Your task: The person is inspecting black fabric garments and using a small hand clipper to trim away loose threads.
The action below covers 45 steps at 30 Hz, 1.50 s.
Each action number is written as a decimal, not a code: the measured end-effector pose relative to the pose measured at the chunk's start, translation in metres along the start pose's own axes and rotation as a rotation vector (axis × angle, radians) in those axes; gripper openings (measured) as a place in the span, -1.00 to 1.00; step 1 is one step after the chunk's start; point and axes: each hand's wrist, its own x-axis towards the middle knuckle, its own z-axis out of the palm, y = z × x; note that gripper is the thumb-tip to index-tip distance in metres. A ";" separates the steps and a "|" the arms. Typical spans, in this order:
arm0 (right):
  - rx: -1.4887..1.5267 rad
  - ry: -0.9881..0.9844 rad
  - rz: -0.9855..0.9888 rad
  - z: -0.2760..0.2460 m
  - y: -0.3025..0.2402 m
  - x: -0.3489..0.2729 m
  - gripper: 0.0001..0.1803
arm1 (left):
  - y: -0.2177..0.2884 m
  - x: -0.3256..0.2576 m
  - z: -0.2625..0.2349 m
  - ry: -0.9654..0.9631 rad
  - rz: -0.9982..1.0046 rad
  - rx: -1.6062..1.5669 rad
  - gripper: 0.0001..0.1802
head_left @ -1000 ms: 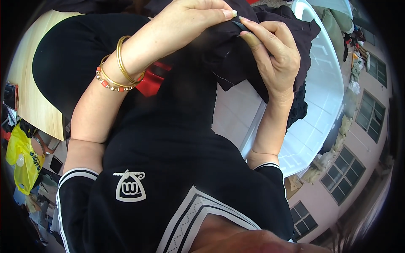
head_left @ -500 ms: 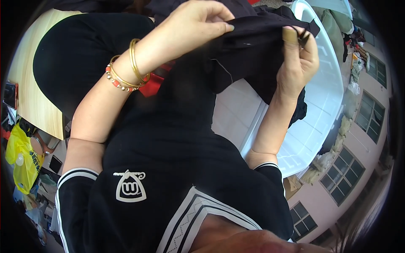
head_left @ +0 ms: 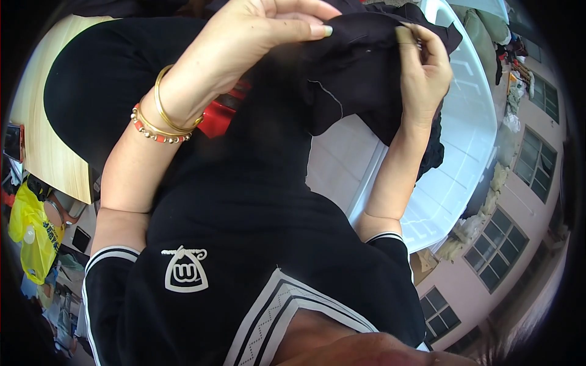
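A piece of dark, nearly black cloth [head_left: 360,73] is stretched between my two hands at the top of the head view. My left hand [head_left: 268,30], below two gold bangles and a beaded bracelet, pinches its edge between thumb and fingers. On the other side, my right hand [head_left: 426,76] is closed on the cloth, its thumb covered by something brownish at the tip. A pale loose thread [head_left: 329,91] dangles on the cloth's lower part. More dark fabric hangs below and behind my right wrist.
Beside my right arm stands a large pale-blue plastic tub [head_left: 467,134]. A wooden tabletop [head_left: 36,122] lies at the left, with a yellow plastic bag [head_left: 33,235] and a dark phone [head_left: 80,238] nearby. Something shiny red [head_left: 217,119] shows past my left wrist.
Both hands have shifted up and a little left, still gripping the cloth. Its upper edge now bows upward between them, and the pale thread has swung slightly right.
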 end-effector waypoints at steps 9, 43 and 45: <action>0.002 -0.360 -0.289 0.005 -0.049 -0.006 -0.64 | 0.018 0.001 -0.001 -0.002 -0.060 -0.231 -0.69; 0.223 0.145 -0.047 -0.021 -0.013 -0.006 -0.70 | 0.066 -0.025 -0.002 -0.210 0.460 0.746 -0.72; 0.188 0.224 -0.040 -0.025 -0.006 -0.008 -0.68 | 0.136 -0.043 -0.016 0.009 0.268 0.841 -0.72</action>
